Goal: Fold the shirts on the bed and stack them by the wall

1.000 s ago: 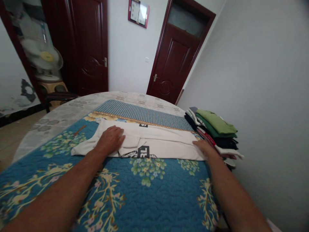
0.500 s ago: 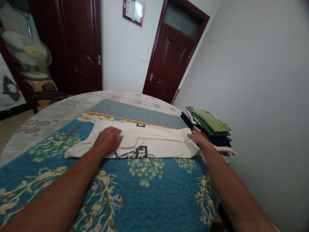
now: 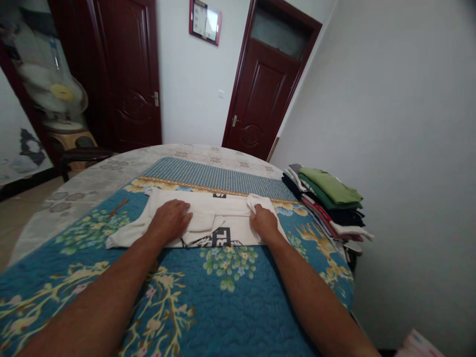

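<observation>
A white shirt with black printing (image 3: 232, 222) lies in a long folded strip across the blue quilted cloth. My left hand (image 3: 171, 219) rests flat on its left part, fingers stretched out over a folded layer that looks like a sleeve. At the shirt's right end, my right hand (image 3: 265, 223) has its fingers closed on the fabric, which is bunched and lifted toward the middle. The fingertips of that hand are partly hidden by the cloth.
The blue floral quilted cloth (image 3: 238, 297) covers much of a round table with a patterned pale cover (image 3: 89, 173). A stack of folded clothes (image 3: 330, 188) stands at the table's right edge, near the wall. A fan (image 3: 55, 94) and a stool (image 3: 70, 140) are at the far left.
My right hand has moved left, bringing the shirt's right end inward, so the strip is shorter. My left hand stays on the same part of the shirt.
</observation>
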{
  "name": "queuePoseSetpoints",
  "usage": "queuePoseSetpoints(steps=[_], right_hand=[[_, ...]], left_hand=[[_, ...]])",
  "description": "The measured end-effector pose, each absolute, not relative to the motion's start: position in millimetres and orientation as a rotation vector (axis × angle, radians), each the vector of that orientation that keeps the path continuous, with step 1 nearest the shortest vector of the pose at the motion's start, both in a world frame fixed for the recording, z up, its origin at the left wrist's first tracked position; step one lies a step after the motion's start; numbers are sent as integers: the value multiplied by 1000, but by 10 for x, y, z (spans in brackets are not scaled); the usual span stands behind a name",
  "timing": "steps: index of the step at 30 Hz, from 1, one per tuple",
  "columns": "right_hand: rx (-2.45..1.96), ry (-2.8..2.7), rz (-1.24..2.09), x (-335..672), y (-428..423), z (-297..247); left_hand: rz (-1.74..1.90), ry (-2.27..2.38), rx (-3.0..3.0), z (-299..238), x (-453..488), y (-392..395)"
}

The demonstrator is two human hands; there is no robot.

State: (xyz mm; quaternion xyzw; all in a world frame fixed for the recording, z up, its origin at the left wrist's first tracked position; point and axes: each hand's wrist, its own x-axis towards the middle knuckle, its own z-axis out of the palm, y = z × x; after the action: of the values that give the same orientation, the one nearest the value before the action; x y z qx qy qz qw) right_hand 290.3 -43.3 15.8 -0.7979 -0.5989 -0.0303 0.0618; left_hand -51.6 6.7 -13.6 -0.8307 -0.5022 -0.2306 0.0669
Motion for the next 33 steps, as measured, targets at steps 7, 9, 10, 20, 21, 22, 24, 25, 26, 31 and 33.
queuePoseSetpoints(steps=[7,9,10,20,21,22,24,25,26,31,33], right_hand=[[-2345,-1823,-110,2953,-469,256],[-2310,-1815,-148,2915,-460,276],[-2298,-1809,-157,2886,-454,281],[-2270,-1889,-72,2615,-421,257],[-2275,-1890,-67,2611,-418,266],[-2273,-1894,-62,2607,-414,276],[-2264,-1902,-56,2585,-413,288],[-2259,-1907,-51,2566,-417,287],[-2253,-1917,-47,2541,-424,282],[-2171,-1974,8,2473,-466,251],[-2064,-1972,59,2556,-459,270]], left_hand=[[-694,-1523,-2509,-171,-516,94],[-689,-1534,-2507,-169,-515,91],[-684,-1538,-2506,-164,-514,86],[-704,-1544,-2502,-132,-507,55],[-711,-1542,-2505,-134,-508,57],[-711,-1539,-2508,-136,-509,59],[-695,-1535,-2509,-136,-507,59],[-682,-1535,-2505,-135,-505,57],[-667,-1536,-2500,-134,-503,55],[-618,-1543,-2496,-127,-517,56],[-636,-1545,-2500,-109,-528,51]])
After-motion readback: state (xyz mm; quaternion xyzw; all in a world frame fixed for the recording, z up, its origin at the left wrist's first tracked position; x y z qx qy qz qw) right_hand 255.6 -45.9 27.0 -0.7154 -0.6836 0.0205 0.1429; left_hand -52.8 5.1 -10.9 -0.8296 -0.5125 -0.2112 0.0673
